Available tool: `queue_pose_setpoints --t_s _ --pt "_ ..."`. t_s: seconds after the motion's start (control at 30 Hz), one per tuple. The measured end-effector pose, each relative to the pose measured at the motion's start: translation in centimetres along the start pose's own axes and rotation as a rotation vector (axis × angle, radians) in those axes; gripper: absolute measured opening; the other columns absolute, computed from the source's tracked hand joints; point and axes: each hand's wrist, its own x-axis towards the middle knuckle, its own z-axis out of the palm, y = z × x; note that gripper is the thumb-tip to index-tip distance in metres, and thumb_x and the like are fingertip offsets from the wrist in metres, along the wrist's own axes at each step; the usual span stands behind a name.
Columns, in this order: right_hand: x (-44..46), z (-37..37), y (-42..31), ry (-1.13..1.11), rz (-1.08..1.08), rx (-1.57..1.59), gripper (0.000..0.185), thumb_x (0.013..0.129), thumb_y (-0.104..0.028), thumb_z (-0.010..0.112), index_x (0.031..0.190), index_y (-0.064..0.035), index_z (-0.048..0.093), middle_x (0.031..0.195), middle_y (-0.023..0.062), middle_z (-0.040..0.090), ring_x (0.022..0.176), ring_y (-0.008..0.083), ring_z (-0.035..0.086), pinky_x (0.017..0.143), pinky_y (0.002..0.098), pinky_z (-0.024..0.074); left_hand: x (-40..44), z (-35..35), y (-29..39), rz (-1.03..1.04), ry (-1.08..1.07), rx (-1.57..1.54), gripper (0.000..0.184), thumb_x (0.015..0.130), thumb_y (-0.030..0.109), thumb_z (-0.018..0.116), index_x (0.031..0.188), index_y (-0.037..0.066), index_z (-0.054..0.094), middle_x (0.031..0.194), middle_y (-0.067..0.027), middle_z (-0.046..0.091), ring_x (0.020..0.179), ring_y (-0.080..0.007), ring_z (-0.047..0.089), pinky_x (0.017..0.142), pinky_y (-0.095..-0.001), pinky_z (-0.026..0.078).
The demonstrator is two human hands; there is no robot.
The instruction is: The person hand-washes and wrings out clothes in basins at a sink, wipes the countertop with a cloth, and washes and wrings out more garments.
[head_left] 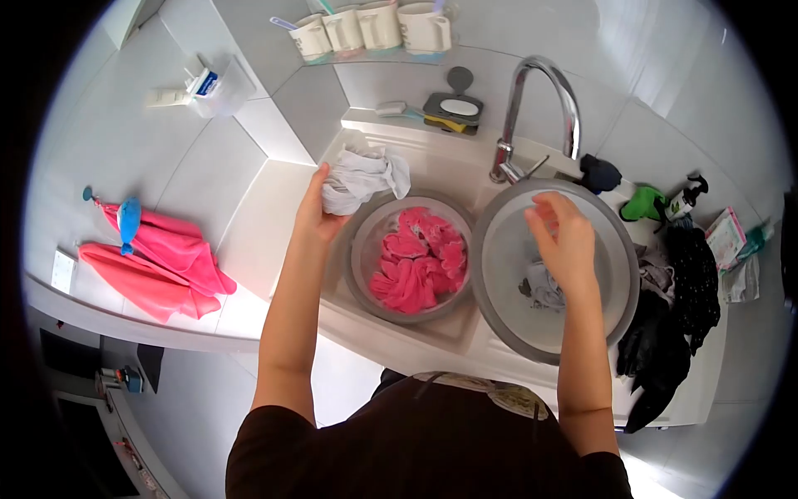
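Observation:
My left hand [318, 209] grips a bunched white cloth [363, 176] above the back left rim of the left basin. In that grey-rimmed basin [363, 287] lies a crumpled pink cloth [417, 266]. My right hand [567, 239] hovers over the larger right basin [507, 320], fingers loosely curved, thumb apart, nothing in them. Below it a grey cloth with dark patches [544, 287] rests in the right basin, partly hidden by my hand and forearm.
A chrome faucet [519, 108] rises behind the basins. Dark clothes [677, 308] are heaped on the right counter, near a pump bottle [686, 198] and a green cloth [644, 204]. Behind the left basin sits a soap dish [453, 110]. Mugs [380, 27] line a shelf; pink towels [154, 266] hang left.

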Motion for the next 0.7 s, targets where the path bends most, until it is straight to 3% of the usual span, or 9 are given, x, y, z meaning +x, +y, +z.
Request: queue_pose_setpoints --t_s 0.13,0.2,0.3,0.37,0.5,0.53,0.6,0.63,0.7 --pt "1.0 3.4 -4.7 -0.044 -0.207 0.346 0.013 0.081 -0.015 0.069 0.087 -0.0045 0.065 0.096 0.0132 0.063 0.096 0.025 0.06 0.086 0.0336 0.0457 1.9 -6.0 2.1 0.047 -0.031 0.028 0.05 0.085 0.024 0.064 0.126 0.001 0.048 0.125 -0.0132 0.054 0.116 -0.0284 0.054 0.098 -0.045 0.047" --pt "1.3 4.4 -8.8 -0.153 -0.294 0.725 0.012 0.082 -0.017 0.069 0.086 -0.0056 0.067 0.107 0.0143 0.058 0.111 0.0252 0.05 0.098 0.036 0.0356 2.6 -8.3 3.2 0.046 0.008 0.071 0.049 0.084 0.021 0.064 0.126 0.001 0.048 0.124 -0.013 0.055 0.114 -0.0281 0.055 0.097 -0.0451 0.047" --pt "1.8 6.6 -15.2 -0.342 -0.424 1.459 0.024 0.082 -0.03 0.068 0.082 -0.0062 0.067 0.114 0.0212 0.051 0.116 0.0316 0.044 0.102 0.0417 0.0312 4.6 -12.6 4.9 0.05 0.045 0.106 0.05 0.082 0.019 0.064 0.125 0.002 0.049 0.122 -0.0121 0.056 0.112 -0.0271 0.055 0.094 -0.0447 0.048" --pt "3.1 7.0 -18.5 -0.509 -0.596 1.615 0.034 0.081 -0.041 0.067 0.081 -0.0064 0.066 0.113 0.0227 0.05 0.115 0.0339 0.043 0.102 0.0437 0.0299 6.2 -15.0 6.0 0.045 0.049 0.086 0.05 0.081 0.019 0.065 0.125 0.002 0.05 0.122 -0.0116 0.056 0.111 -0.0263 0.056 0.092 -0.0441 0.049" --pt "2.1 14.2 -23.8 -0.359 -0.633 1.868 0.041 0.095 -0.054 0.041 0.098 -0.0203 0.063 0.112 0.021 0.053 0.113 0.0484 0.042 0.105 0.0609 0.024 8.3 -18.7 8.3 -0.013 0.079 0.146 0.046 0.083 0.02 0.061 0.125 0.006 0.051 0.121 -0.0085 0.058 0.111 -0.0251 0.057 0.092 -0.0427 0.049" --pt "3.1 16.3 -25.1 -0.273 -0.859 1.968 0.046 0.096 -0.052 0.038 0.093 -0.0182 0.068 0.127 0.0261 0.043 0.125 0.0485 0.028 0.107 0.0603 0.018 8.9 -18.9 8.9 -0.023 0.059 0.162 0.046 0.082 0.021 0.061 0.125 0.007 0.051 0.12 -0.0074 0.059 0.11 -0.0237 0.058 0.091 -0.0414 0.05" --pt "3.7 17.7 -26.2 -0.195 -1.085 2.043 0.052 0.098 -0.05 0.035 0.088 -0.0161 0.074 0.142 0.0311 0.033 0.137 0.0486 0.014 0.11 0.0596 0.012 10.3 -19.6 9.5 -0.036 0.097 0.224 0.048 0.081 0.024 0.06 0.125 0.007 0.052 0.119 -0.0069 0.06 0.108 -0.0224 0.059 0.09 -0.0381 0.05" --pt "3.0 17.6 -26.4 -0.293 -0.942 2.103 0.05 0.099 -0.047 0.035 0.087 -0.0162 0.074 0.136 0.0336 0.037 0.135 0.048 0.019 0.11 0.0592 0.0106 11.4 -20.2 9.8 -0.025 0.066 0.275 0.049 0.08 0.025 0.061 0.124 0.007 0.052 0.119 -0.0069 0.06 0.108 -0.0219 0.059 0.089 -0.037 0.05" --pt "3.5 18.7 -26.4 -0.367 -0.95 2.089 0.05 0.1 -0.045 0.035 0.084 -0.0159 0.072 0.129 0.0359 0.041 0.133 0.0479 0.024 0.109 0.0584 0.0096 13.2 -21.5 10.3 -0.026 0.038 0.326 0.05 0.079 0.026 0.061 0.124 0.007 0.052 0.119 -0.0068 0.06 0.108 -0.0213 0.059 0.088 -0.0359 0.05"
